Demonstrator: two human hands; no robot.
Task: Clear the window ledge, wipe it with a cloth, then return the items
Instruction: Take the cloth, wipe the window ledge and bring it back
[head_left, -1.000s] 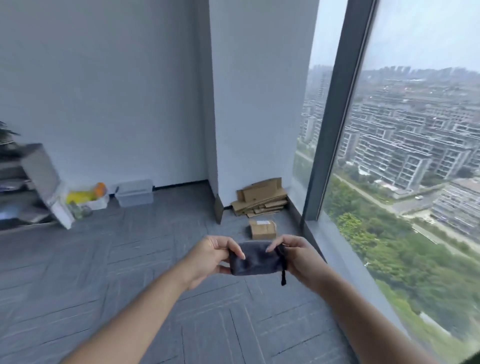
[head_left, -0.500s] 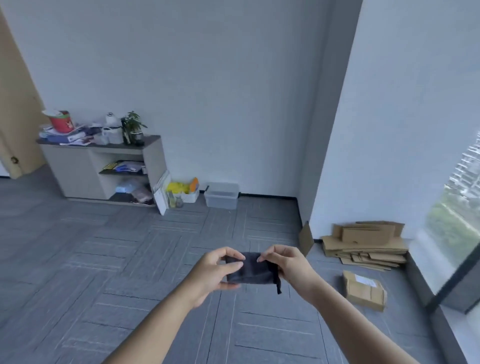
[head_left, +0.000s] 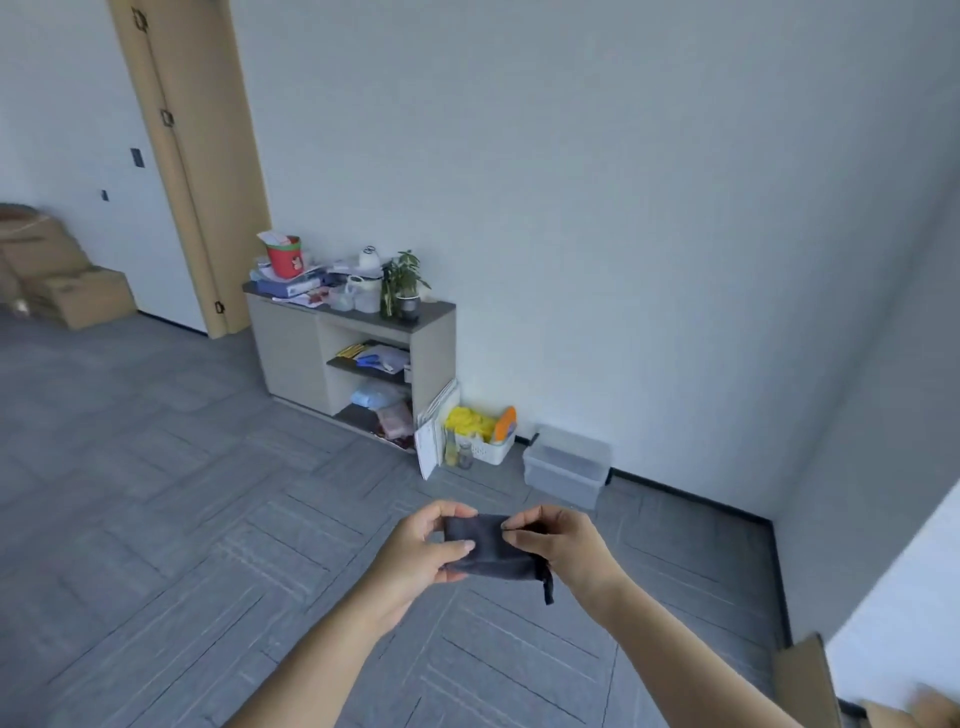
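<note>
A small dark grey cloth (head_left: 491, 548), folded into a flat rectangle with a short tag hanging from its lower right corner, is held between both hands in front of me above the floor. My left hand (head_left: 421, 553) pinches its left edge with thumb on top. My right hand (head_left: 563, 545) grips its right edge. The window and its ledge are out of view.
A low cabinet (head_left: 291, 348) with a potted plant (head_left: 402, 283), a red cup (head_left: 284, 257) and papers stands against the far wall. Beside it sit a white basket (head_left: 485, 441) and clear plastic bins (head_left: 566, 470). A wooden door (head_left: 197, 156) and cardboard boxes (head_left: 78, 296) are at left. Flattened cardboard (head_left: 808, 680) lies at bottom right.
My view has swung left, away from the window and toward the cabinet and door. Both hands keep hold of the cloth and have drawn closer together on it.
</note>
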